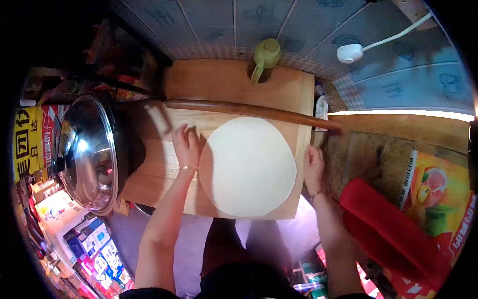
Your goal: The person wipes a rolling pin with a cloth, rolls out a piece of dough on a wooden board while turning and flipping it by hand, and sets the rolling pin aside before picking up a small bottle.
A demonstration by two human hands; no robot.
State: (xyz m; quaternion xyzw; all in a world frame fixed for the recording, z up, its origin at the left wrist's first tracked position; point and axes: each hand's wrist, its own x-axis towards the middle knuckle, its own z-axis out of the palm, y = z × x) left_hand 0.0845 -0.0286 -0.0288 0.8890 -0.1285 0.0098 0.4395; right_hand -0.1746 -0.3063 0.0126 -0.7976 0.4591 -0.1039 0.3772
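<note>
A large, round, thin sheet of dough (pixel 251 167) lies flat on the wooden board (pixel 199 74), reaching close to its front edge. Beyond it, a long wooden rolling pin (pixel 244 107) lies crosswise, its right end sticking out past the board. My left hand (pixel 185 145) is over the board just left of the dough, fingers loosely bent and apart, holding nothing. At the board's right edge is my right hand (pixel 313 167), its fingers curled in with nothing visible in them. Whether either hand touches the board is hard to tell.
A green pitcher-like container (pixel 267 55) stands at the back of the board by the tiled wall. A shiny glass lid (pixel 89 152) rises at the left. On the right are a red object (pixel 383 229) and a printed carton (pixel 432 192). A white fixture (pixel 349 53) hangs above.
</note>
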